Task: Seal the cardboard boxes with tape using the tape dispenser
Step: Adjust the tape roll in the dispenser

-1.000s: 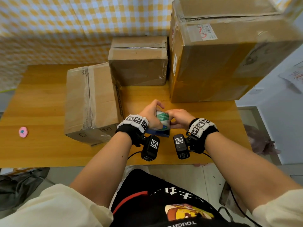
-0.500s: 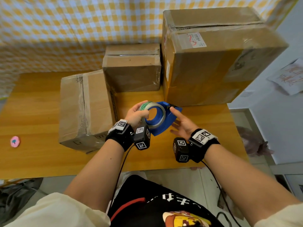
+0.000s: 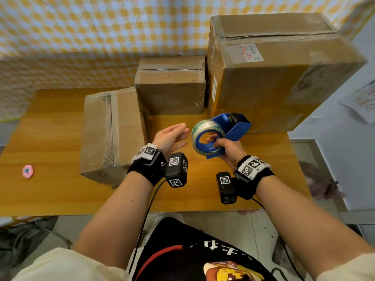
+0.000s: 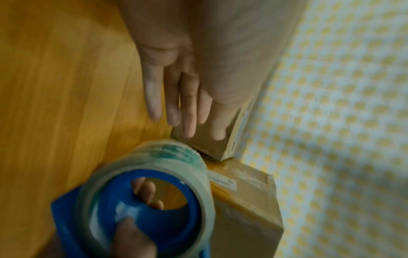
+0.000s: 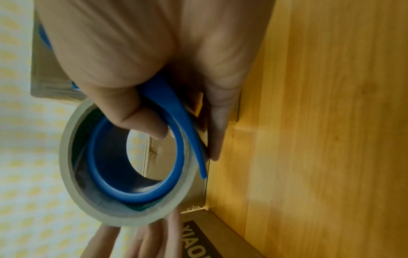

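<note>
My right hand (image 3: 220,146) grips the blue tape dispenser (image 3: 235,126) above the table, fingers hooked through the core of its clear tape roll (image 3: 205,128). The right wrist view shows the thumb and fingers curled round the blue frame (image 5: 176,108) and the roll (image 5: 73,183). My left hand (image 3: 176,134) hovers open just left of the roll, fingers straight (image 4: 172,97), touching nothing. Three cardboard boxes stand on the table: a low one (image 3: 121,126) at the left, a smaller one (image 3: 170,88) behind, a large one (image 3: 274,78) at the right.
The wooden table (image 3: 50,138) has bare surface at the left and front. A small pink round object (image 3: 28,170) lies near its left front edge. A yellow checked cloth (image 3: 101,27) hangs behind the boxes. The floor drops off right of the table.
The dispenser rose off the table and passed from my left hand to my right. The left hand let go and opened; the right hand closed round the dispenser.
</note>
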